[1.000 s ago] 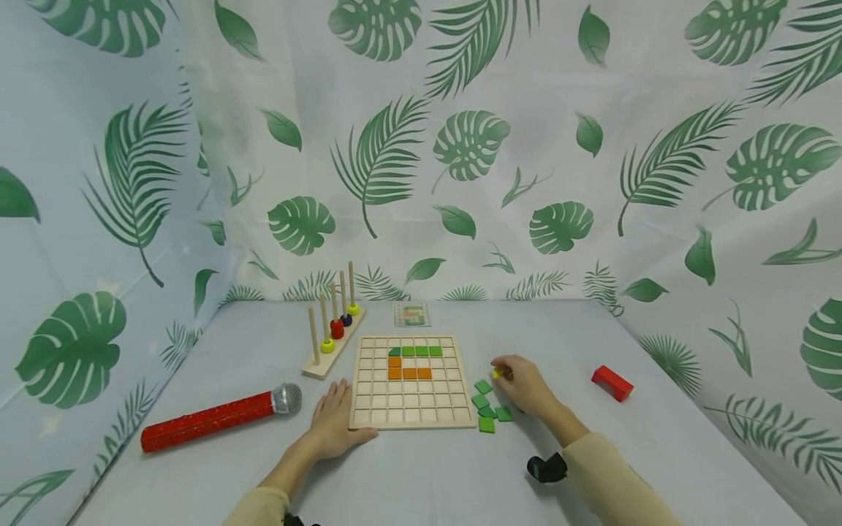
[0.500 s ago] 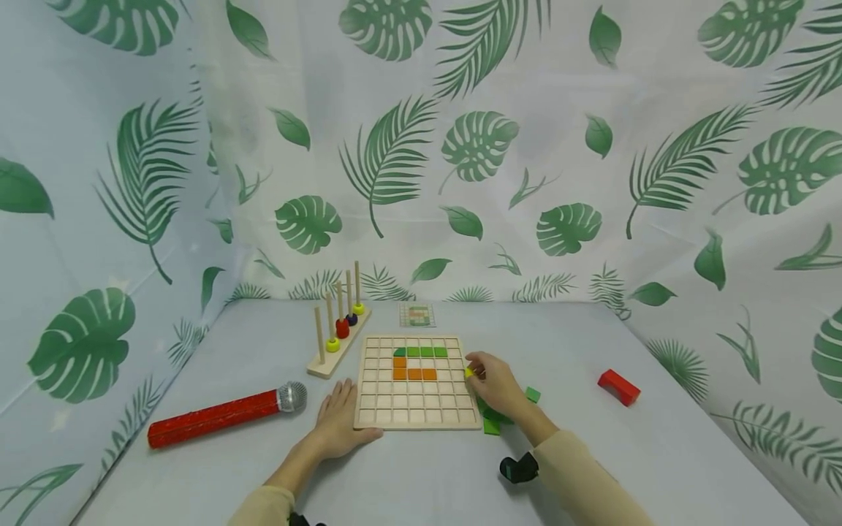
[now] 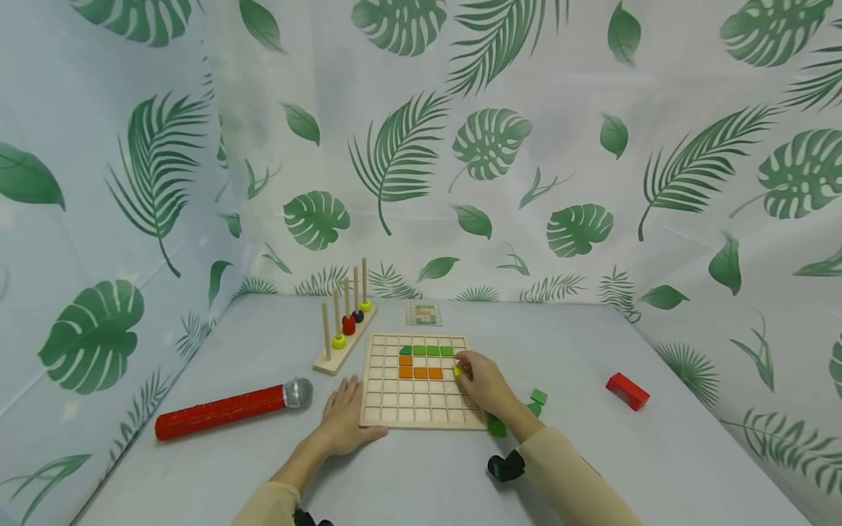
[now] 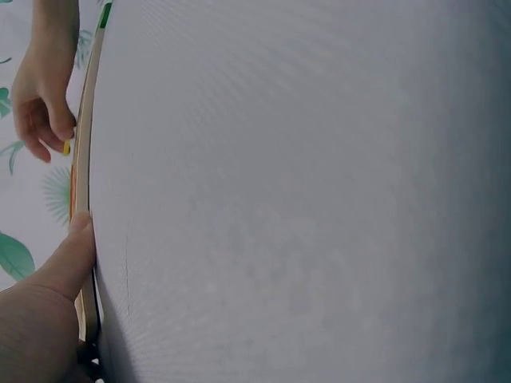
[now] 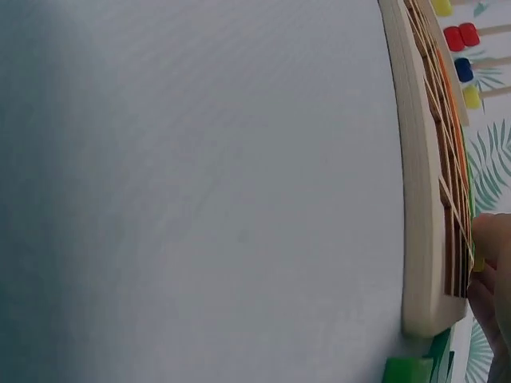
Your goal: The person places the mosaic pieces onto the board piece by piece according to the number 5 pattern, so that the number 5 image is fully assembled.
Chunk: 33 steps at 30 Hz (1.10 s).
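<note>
right hand (image 3: 485, 381) over gridded board (image 3: 414, 402)

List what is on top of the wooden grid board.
The wooden grid board bears four green pieces in a row and, nearer, four orange tiles. The right hand pinches a yellow piece at the board's right side; anything under that hand is hidden.

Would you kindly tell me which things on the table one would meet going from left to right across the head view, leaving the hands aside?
Microphone → peg stand → board → loose green tiles → red block.
</note>
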Available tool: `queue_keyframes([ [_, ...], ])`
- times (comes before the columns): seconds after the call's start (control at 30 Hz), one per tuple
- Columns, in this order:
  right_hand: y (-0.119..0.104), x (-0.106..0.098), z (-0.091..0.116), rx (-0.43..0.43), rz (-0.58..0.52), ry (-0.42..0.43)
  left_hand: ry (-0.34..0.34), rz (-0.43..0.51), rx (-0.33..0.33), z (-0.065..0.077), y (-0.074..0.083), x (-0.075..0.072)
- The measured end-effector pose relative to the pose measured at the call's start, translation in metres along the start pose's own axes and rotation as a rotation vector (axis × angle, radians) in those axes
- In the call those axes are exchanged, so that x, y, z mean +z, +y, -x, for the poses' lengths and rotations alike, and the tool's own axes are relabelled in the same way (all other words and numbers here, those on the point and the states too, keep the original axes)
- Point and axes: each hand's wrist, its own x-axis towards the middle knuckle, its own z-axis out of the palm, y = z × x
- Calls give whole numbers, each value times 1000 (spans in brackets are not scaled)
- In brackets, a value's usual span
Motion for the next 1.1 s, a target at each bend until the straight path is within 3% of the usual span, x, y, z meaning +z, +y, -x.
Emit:
queue_keyframes([
  [0.4,-7,10,-9,-25,24,-78,-9,4,-2,1,2,1],
  [0.9,-3,8,-4,-36,-27,-8,-11,-3,-2,3,3,-1],
  [1.1,-4,5,-3,-53,-45,-25,-9,-2,-7,2,2,-2],
])
